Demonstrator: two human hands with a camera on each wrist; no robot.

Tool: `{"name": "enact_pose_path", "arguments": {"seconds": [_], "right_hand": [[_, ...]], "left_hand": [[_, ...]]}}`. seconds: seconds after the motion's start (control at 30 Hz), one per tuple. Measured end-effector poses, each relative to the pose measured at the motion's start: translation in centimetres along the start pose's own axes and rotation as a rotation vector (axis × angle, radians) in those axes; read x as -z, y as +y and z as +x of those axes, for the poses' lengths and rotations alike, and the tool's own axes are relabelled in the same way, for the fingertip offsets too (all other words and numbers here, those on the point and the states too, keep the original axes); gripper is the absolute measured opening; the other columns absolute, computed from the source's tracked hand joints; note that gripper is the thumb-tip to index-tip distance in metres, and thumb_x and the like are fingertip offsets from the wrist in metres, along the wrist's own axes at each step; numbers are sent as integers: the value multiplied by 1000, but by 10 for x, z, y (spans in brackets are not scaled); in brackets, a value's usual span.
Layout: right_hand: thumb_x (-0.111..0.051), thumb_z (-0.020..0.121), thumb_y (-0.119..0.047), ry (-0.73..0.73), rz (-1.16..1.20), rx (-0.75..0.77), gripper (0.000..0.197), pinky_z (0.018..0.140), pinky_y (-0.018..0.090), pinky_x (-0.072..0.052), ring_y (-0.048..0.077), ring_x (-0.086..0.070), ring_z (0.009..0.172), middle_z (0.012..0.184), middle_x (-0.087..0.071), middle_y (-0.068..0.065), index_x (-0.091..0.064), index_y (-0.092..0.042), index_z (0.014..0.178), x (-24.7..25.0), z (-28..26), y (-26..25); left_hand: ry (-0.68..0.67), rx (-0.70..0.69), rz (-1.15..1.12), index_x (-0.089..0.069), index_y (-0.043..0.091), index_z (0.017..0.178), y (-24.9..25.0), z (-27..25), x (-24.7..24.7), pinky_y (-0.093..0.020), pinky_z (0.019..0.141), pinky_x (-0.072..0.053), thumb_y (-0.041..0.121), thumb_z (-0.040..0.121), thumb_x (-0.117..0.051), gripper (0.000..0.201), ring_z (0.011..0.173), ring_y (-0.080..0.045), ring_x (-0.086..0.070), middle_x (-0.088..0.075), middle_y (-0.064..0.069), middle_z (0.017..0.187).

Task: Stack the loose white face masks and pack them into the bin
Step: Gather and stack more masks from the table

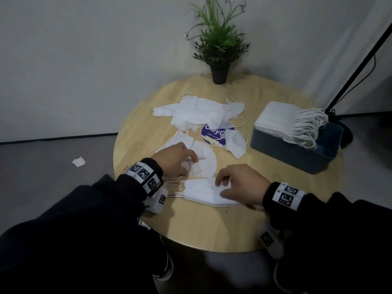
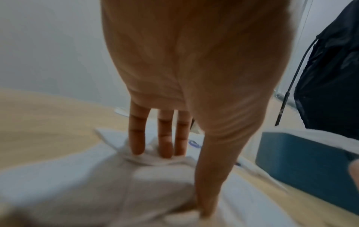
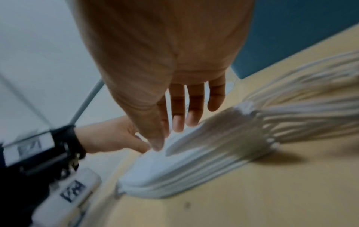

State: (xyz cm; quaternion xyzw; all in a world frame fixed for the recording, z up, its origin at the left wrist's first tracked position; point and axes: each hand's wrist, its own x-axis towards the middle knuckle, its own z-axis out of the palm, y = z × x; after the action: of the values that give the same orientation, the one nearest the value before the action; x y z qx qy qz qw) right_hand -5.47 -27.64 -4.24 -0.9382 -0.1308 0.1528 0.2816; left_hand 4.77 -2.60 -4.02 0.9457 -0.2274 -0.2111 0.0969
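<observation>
Standing by the round desk (image 1: pixel 212 230), I see the blue bin (image 1: pixel 292 153) well to the right of both hands, already carrying a thick block of packed masks (image 1: pixel 275 117) with ear loops spilling over its rim. Beyond the hands lies a loose heap of masks (image 1: pixel 199 113), and a single mask (image 1: pixel 235 143) sits between that heap and the bin.

Directly under the right hand (image 1: pixel 239 185) is a small neat stack (image 1: pixel 203 194), loops trailing out both ends. That hand rests on the stack's top, fingers (image 3: pixel 194 113) fairly straight, gripping nothing. The left hand (image 1: pixel 176 160) has its grip on a loose mask (image 1: pixel 203 164) just beyond the stack: fingers (image 2: pixel 137 138) pressing into the cloth, thumb against the near edge, seemingly pinching it.

These masks look light, soft and floppy, and a stack probably slides apart easily. I'd take the stack by its folded body from both sides, not by the loops, which stretch and tangle.
</observation>
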Motion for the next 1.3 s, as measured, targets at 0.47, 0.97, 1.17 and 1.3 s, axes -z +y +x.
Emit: {"name": "enact_pose_path", "arguments": {"seconds": [0.47,0.97,1.17,1.3], "right_hand": [[-76,87,-14,265,648,-352,13,92,47,-61,26,-75,92,97,-73,2,-73,-19,99,34,93,31],[-69,90,-28,189,272,-274,35,85,30,-47,25,-61,114,129,-59,6,-66,-21,124,41,116,47],[-72,86,-38,171,237,-287,43,94,34,-51,28,-58,119,132,-58,7,-65,-25,126,40,120,43],[-69,88,-38,180,249,-286,41,98,36,-50,27,-56,122,134,-55,5,-63,-27,127,40,117,42]], "left_hand": [[237,149,-47,-55,26,139,-28,132,97,-38,99,-47,39,86,-83,61,117,-27,-59,-57,-6,133],[-180,188,301,-42,36,152,-20,257,138,-36,84,-47,27,64,-98,106,109,-25,-54,-55,-5,146],[133,308,144,-51,19,152,-38,233,142,-36,109,-45,44,75,-90,90,134,-28,-55,-55,-5,152],[307,302,29,-69,18,129,-33,196,177,-29,87,-48,52,85,-79,57,104,-26,-64,-70,-3,125]]}}
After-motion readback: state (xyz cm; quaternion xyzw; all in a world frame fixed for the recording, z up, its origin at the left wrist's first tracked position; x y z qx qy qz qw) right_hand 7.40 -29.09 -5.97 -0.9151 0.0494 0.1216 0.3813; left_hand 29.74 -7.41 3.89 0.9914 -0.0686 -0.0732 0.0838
